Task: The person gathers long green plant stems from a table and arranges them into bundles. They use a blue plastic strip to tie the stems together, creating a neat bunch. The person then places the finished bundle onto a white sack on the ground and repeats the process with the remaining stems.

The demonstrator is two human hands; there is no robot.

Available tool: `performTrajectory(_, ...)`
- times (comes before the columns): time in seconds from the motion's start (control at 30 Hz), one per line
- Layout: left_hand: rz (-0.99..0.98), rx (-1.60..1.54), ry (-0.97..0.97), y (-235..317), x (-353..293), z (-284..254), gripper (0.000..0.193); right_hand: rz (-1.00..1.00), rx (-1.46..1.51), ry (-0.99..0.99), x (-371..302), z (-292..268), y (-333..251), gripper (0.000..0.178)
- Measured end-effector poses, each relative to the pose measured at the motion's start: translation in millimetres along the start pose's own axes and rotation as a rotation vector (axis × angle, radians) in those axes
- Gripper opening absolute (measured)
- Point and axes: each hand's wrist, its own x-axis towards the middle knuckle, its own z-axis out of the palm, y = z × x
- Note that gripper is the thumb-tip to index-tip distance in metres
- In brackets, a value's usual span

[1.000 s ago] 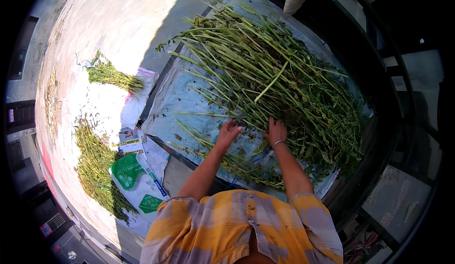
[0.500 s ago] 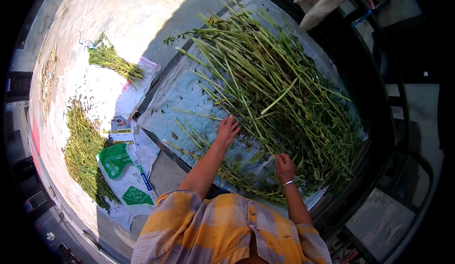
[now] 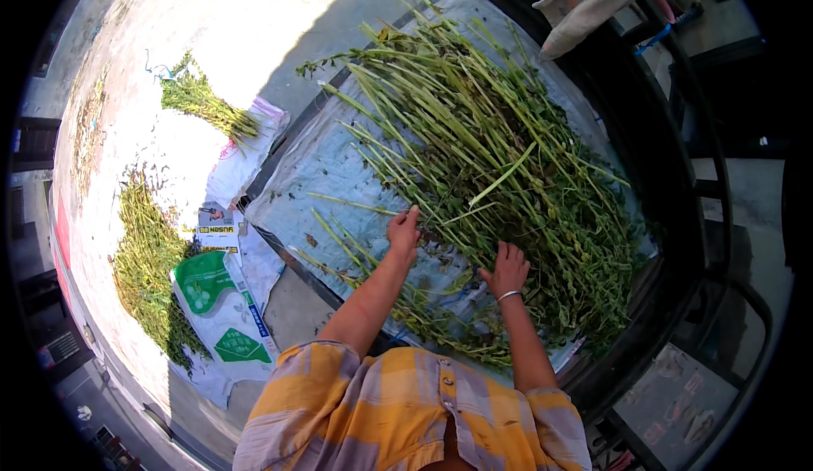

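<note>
A big heap of cut green stalks (image 3: pixel 474 132) with leafy ends spreads over a pale blue cloth (image 3: pixel 313 166) in front of me. At the heap's near left edge my left hand (image 3: pixel 403 234) is closed, fingers curled, where a thin stalk (image 3: pixel 351 203) runs into it; its grip is partly hidden. My right hand (image 3: pixel 508 266), with a bracelet at the wrist, lies on the leafy near side of the heap, fingers stretched out and holding nothing I can see. Between my forearms and my body runs a smaller band of leafy stems (image 3: pixel 457 336).
On the sunlit ground at left lie two more plant bundles, a small one (image 3: pixel 203 103) and a larger one (image 3: pixel 148 268), beside white and green sacks (image 3: pixel 212 289). A dark metal frame (image 3: pixel 677 175) borders the cloth on the right, with a beige cloth (image 3: pixel 589 5) hung over it.
My right hand has moved forward and up onto the stalks, its fingers now extended instead of curled. My left hand stays in nearly the same place, with its fingers drawn closer together.
</note>
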Motion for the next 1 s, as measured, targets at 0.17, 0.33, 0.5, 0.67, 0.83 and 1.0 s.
performTrajectory(0.17, -0.041, -0.141, 0.037, 4, -1, -4, 0.066, -0.003, -0.005, 0.059, 38, 2, -52, 0.081)
performTrajectory(0.33, -0.074, -0.309, -0.202, 12, 0, -9, 0.072, 0.073, 0.027, -0.083, 59, 17, -51, 0.067)
performTrajectory(0.5, -0.067, -0.318, -0.242, 30, -4, 15, 0.064, -0.101, 0.198, 0.050, 52, 15, -32, 0.045)
performTrajectory(0.67, 0.031, -0.453, -0.407, 22, 5, 16, 0.044, -0.245, 0.256, 0.110, 25, 8, -30, 0.042)
performTrajectory(0.83, 0.155, -0.413, -0.449, 33, -37, 19, 0.046, -0.159, 0.447, -0.019, 6, 8, -24, 0.049)
performTrajectory(1.0, 0.247, -0.283, -0.609, 40, -82, 15, 0.054, -0.189, 0.354, 0.059, -27, 8, -19, 0.059)
